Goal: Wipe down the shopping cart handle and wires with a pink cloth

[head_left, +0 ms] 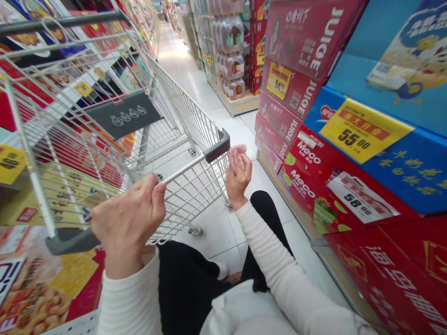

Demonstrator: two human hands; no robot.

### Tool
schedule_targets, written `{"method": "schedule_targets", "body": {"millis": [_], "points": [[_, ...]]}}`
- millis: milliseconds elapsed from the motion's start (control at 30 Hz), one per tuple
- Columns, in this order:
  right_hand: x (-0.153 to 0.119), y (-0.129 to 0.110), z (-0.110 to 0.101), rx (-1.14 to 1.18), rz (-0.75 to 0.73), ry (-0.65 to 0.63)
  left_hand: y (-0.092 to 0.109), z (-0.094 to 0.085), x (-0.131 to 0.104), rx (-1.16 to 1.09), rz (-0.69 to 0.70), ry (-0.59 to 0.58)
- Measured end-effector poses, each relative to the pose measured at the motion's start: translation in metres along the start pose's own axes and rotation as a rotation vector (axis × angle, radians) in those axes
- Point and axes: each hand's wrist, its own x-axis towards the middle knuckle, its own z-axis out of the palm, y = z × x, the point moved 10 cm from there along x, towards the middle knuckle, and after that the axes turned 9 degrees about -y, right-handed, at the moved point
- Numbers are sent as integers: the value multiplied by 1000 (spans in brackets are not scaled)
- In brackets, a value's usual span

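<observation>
A wire shopping cart (188, 186) with grey plastic corners stands in front of me at the left. My left hand (131, 218) is wrapped round the near rail of its frame, thumb on top. My right hand (238, 172) is closed beside the cart's right grey corner (217, 146), fingers bunched round a small pink crumpled thing (237, 151). What the pink thing is cannot be made out. A dark grey panel (125, 114) with white marks hangs inside the cart's wire frame.
Stacked red juice boxes (293, 93), Meco boxes (303, 186) and blue boxes (412, 163) with price tags line the right side. Packaged goods (35, 288) fill the left shelves. A tiled aisle (178, 56) runs ahead, past wrapped bottles (232, 60).
</observation>
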Motion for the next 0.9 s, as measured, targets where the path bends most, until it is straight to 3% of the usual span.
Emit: {"method": "schedule_targets", "body": {"millis": [67,167,267,300,367,467,533,600,633,733,800,900], "points": [[-4,-15,4,32,21,-1,0,-1,0,4,-23,0],[-31,-56,13,63,-27,-85,1,-3,1,-5,-34,0],[-56,-84,35,37,-204,-337,1,-6,2,-38,-13,18],[-59,-84,41,24,-259,-411,0,-6,3,-50,-11,18],[-51,-65,43,0,-277,-438,-3,-6,6,-78,-18,14],[-22,-22,31,-42,-98,-265,1,-5,8,-196,-15,114],[-16,-13,28,-56,-9,-203,7,-3,3,-373,-41,292],[-24,-25,30,-49,-35,-226,13,11,-10,-593,-114,489],[-31,-37,33,-35,-100,-267,22,25,-13,-671,-116,517],[-54,-65,44,16,-384,-426,51,73,-16,-801,-74,455],[-48,-50,45,-1,-391,-422,55,92,-20,-819,-94,457],[-16,8,39,-48,-42,-232,51,98,-23,-803,-99,483]]}}
